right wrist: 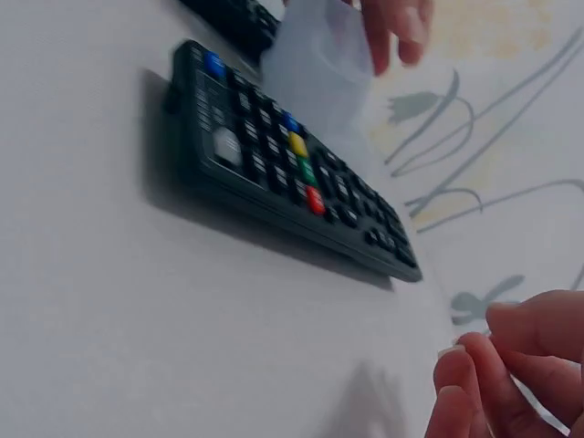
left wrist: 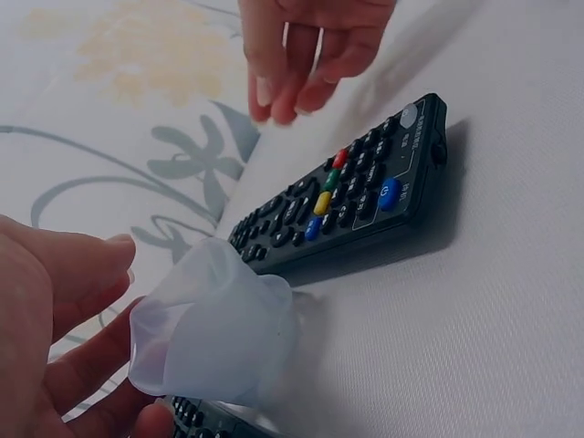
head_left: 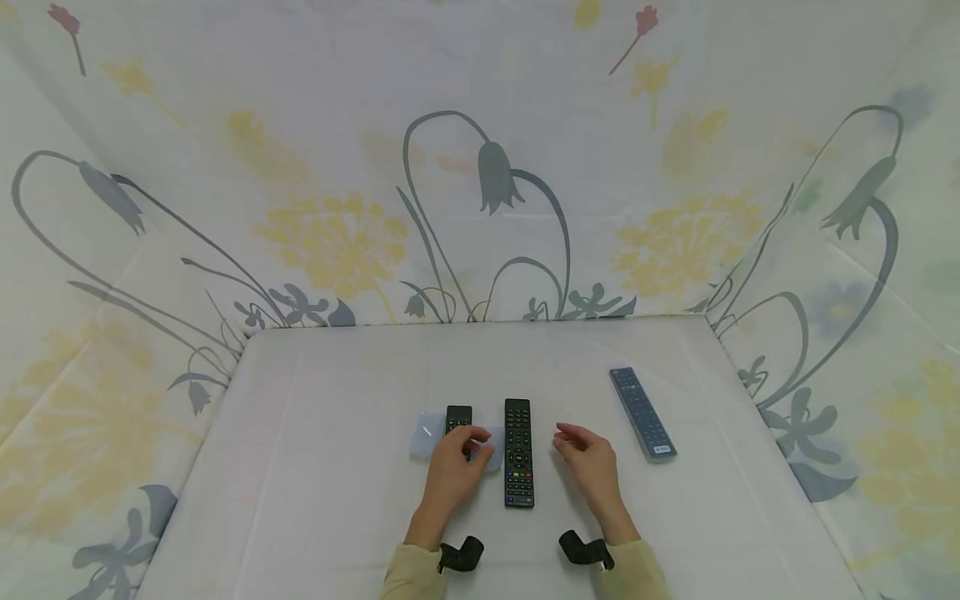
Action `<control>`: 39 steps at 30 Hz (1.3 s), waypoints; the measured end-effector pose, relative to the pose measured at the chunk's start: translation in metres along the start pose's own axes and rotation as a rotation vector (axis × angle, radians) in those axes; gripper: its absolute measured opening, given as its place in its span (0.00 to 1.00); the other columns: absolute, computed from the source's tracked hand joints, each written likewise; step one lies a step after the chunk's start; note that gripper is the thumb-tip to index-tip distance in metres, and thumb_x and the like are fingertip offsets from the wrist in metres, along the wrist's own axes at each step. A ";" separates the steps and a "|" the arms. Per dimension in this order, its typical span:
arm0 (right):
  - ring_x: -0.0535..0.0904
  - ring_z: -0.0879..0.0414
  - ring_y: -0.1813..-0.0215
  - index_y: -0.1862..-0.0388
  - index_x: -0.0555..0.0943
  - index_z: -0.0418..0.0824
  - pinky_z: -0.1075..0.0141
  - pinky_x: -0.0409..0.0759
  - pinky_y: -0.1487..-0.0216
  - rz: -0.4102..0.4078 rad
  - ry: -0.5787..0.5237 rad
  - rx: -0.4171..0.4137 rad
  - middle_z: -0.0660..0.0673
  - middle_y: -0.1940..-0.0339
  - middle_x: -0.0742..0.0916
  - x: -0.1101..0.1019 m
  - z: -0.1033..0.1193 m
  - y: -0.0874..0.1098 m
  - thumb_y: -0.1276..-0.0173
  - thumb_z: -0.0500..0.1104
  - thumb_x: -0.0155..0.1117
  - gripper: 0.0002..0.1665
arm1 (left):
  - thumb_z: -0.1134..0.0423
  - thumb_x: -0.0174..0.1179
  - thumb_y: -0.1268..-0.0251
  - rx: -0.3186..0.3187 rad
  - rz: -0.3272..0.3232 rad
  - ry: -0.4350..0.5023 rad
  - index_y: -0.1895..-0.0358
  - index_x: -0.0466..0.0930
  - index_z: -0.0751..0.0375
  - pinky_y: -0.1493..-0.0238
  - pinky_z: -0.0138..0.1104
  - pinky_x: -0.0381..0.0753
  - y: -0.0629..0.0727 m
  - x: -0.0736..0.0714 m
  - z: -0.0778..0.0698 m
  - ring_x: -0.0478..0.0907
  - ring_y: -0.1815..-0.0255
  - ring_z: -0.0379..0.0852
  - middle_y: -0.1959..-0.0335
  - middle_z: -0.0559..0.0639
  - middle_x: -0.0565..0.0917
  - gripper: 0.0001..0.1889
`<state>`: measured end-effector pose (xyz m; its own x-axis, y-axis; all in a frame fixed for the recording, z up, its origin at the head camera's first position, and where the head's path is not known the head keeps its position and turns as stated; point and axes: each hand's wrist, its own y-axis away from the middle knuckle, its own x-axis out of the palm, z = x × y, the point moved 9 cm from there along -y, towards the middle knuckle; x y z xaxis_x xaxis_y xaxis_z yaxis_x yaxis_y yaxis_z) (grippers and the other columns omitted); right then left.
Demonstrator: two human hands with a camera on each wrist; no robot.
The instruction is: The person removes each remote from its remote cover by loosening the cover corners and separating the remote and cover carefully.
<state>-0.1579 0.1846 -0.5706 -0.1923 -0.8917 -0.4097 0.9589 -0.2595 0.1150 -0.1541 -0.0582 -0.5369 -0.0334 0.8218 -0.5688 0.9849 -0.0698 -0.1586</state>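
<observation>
A long black remote control [head_left: 518, 454] with colored buttons lies between the two hands. To its left, a translucent soft plastic sleeve [left wrist: 214, 328] stands bent up beside my left hand [head_left: 455, 462]. The left fingers pass behind the sleeve while the thumb stays apart from it; no grip shows. Beneath that hand lies a shorter black remote [head_left: 459, 417], partly hidden. My right hand [head_left: 588, 467] hovers right of the long remote, its fingers loosely bent and holding nothing. In the right wrist view the sleeve [right wrist: 319, 68] rises behind the long remote.
A blue-grey remote [head_left: 642, 414] with a white label lies slanted on the right. A clear bluish sheet-like piece [head_left: 426, 435] shows left of the short remote. White cloth covers the table [head_left: 337, 517]; flower-patterned fabric [head_left: 525, 250] surrounds it on three sides.
</observation>
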 end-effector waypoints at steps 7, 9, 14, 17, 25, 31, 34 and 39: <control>0.80 0.63 0.64 0.48 0.84 0.32 0.75 0.76 0.68 -0.112 -0.084 -0.021 0.38 0.57 0.88 -0.032 0.003 -0.011 0.33 0.34 0.67 0.15 | 0.65 0.67 0.35 -0.004 -0.025 0.053 0.59 0.83 0.56 0.63 0.33 0.75 0.000 -0.003 0.001 0.80 0.62 0.42 0.61 0.46 0.83 0.04; 0.79 0.63 0.62 0.47 0.84 0.33 0.76 0.75 0.68 -0.156 -0.062 -0.033 0.37 0.56 0.88 -0.041 0.002 -0.013 0.32 0.34 0.66 0.15 | 0.66 0.66 0.35 -0.017 -0.023 0.072 0.60 0.83 0.56 0.63 0.33 0.75 -0.001 -0.003 0.002 0.80 0.62 0.43 0.62 0.45 0.83 0.04; 0.80 0.58 0.58 0.46 0.84 0.32 0.81 0.72 0.66 -0.279 -0.009 -0.096 0.37 0.55 0.88 -0.063 0.003 -0.012 0.33 0.33 0.65 0.16 | 0.65 0.65 0.33 -0.054 -0.002 0.085 0.60 0.83 0.55 0.63 0.32 0.75 0.000 -0.002 0.003 0.79 0.62 0.41 0.62 0.44 0.83 0.03; 0.78 0.63 0.58 0.46 0.84 0.32 0.82 0.71 0.64 -0.338 -0.003 -0.111 0.38 0.54 0.88 -0.075 -0.001 -0.011 0.33 0.32 0.64 0.17 | 0.65 0.65 0.33 -0.064 0.001 0.091 0.60 0.83 0.54 0.64 0.31 0.75 0.000 -0.002 0.004 0.79 0.62 0.40 0.62 0.43 0.83 0.03; 0.75 0.70 0.63 0.51 0.85 0.30 0.83 0.68 0.64 -0.504 0.044 -0.187 0.34 0.58 0.88 -0.110 -0.002 -0.007 0.37 0.29 0.65 0.15 | 0.66 0.64 0.33 -0.036 -0.006 0.103 0.60 0.83 0.55 0.64 0.31 0.76 0.000 -0.003 0.003 0.79 0.63 0.41 0.62 0.44 0.83 0.02; 0.80 0.44 0.51 0.47 0.83 0.28 0.70 0.72 0.55 -0.574 0.073 -0.181 0.31 0.52 0.85 -0.133 -0.011 -0.008 0.37 0.28 0.63 0.19 | 0.65 0.63 0.31 -0.056 0.011 0.106 0.59 0.83 0.54 0.63 0.31 0.76 0.000 -0.003 0.005 0.78 0.61 0.41 0.62 0.43 0.82 0.02; 0.76 0.35 0.42 0.45 0.81 0.28 0.52 0.71 0.46 -0.599 0.094 -0.164 0.28 0.46 0.83 -0.144 -0.018 -0.008 0.39 0.28 0.63 0.21 | 0.65 0.63 0.31 -0.053 0.010 0.113 0.59 0.83 0.54 0.64 0.31 0.76 0.000 -0.003 0.006 0.78 0.61 0.41 0.61 0.43 0.82 0.02; 0.67 0.29 0.34 0.42 0.79 0.26 0.40 0.59 0.33 -0.622 0.097 -0.093 0.26 0.38 0.77 -0.155 -0.033 -0.010 0.40 0.28 0.63 0.25 | 0.65 0.62 0.30 -0.060 0.008 0.116 0.59 0.83 0.53 0.64 0.31 0.76 0.000 -0.004 0.007 0.77 0.62 0.41 0.62 0.42 0.82 0.02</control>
<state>-0.1304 0.3381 -0.5381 -0.7034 -0.5460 -0.4551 0.6890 -0.6811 -0.2478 -0.1553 -0.0656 -0.5400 -0.0089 0.8816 -0.4719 0.9935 -0.0457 -0.1041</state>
